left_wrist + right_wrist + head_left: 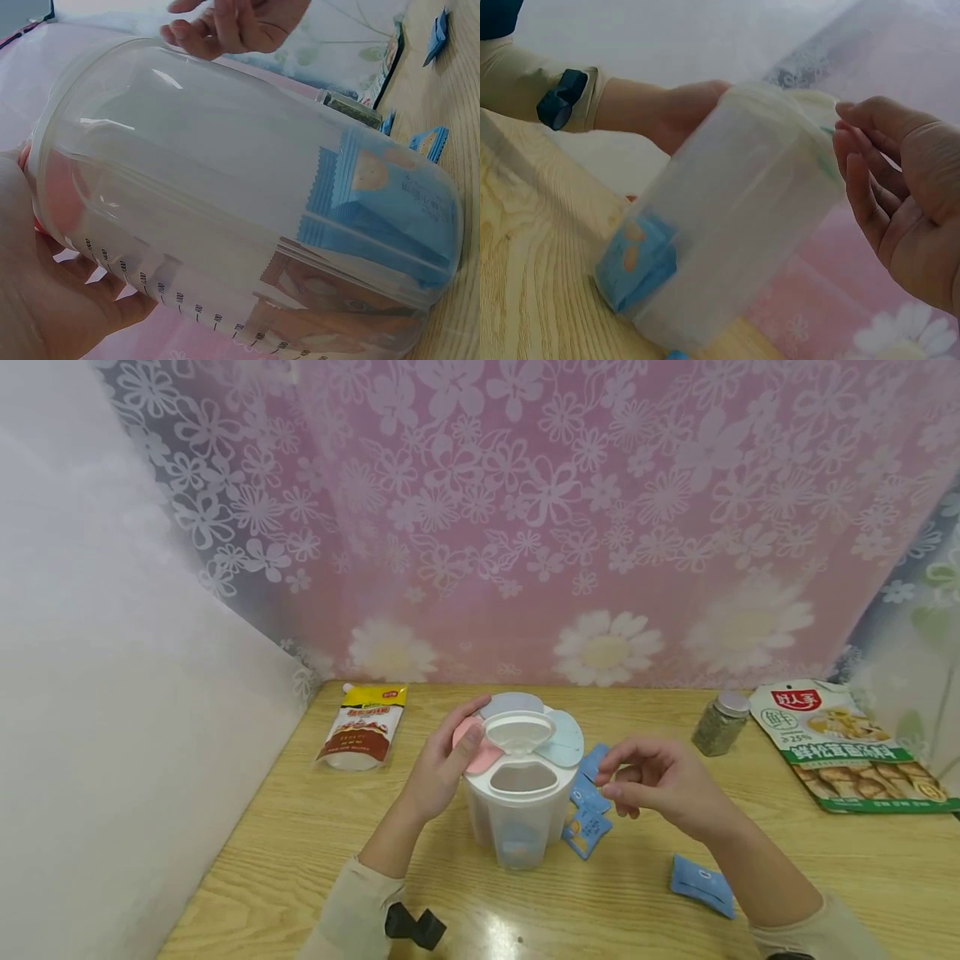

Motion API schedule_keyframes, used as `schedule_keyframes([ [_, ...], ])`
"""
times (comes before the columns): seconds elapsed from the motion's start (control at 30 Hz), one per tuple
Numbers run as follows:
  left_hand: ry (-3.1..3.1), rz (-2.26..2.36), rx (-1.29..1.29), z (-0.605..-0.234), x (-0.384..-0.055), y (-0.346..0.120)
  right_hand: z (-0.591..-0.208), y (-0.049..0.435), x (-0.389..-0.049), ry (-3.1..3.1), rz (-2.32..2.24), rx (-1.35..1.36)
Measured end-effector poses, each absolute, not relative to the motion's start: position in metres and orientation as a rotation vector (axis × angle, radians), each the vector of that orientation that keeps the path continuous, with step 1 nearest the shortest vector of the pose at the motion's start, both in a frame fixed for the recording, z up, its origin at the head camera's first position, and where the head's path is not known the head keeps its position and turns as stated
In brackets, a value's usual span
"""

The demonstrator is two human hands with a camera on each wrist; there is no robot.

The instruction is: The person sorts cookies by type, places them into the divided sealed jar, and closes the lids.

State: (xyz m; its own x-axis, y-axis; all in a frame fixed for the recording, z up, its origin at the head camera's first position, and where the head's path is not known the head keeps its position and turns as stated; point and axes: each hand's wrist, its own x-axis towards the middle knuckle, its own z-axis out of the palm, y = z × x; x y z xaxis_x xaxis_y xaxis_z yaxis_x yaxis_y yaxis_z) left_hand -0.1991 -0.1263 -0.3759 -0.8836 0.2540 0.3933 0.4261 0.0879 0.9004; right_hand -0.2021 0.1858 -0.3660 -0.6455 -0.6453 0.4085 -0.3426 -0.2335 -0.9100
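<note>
A clear plastic divided storage canister (522, 827) stands upright on the table, its front white flap lid (519, 734) raised over an uncovered opening. My left hand (441, 764) grips its upper left side, thumb on the pink lid (477, 745). Blue snack packets (382, 202) lie at the bottom of the front compartment; brown packets (322, 300) lie in a neighbouring one in the left wrist view. Just right of the canister, my right hand (671, 785) hovers with loosely bent fingers and nothing in them. In the right wrist view its fingertips (847, 112) overlap the canister's rim.
Several blue packets (588, 831) lie right of the canister, and another packet (702, 885) lies nearer the front. At the back left is a yellow, white and brown pouch (363, 727). A jar of green flakes (722, 724) and a large green-and-white food bag (847, 747) are at right.
</note>
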Motion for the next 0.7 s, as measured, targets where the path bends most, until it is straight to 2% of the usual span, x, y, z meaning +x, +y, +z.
schedule_keyframes([
  [0.4,-2.213,-1.878,-0.705,-0.376,-0.201,-0.127,-0.404,0.197,-0.228,1.990,-1.774,-1.030],
  [0.7,-2.219,-1.892,-0.695,-0.376,-0.200,-0.127,-0.426,0.192,-0.238,1.932,-1.499,-1.145],
])
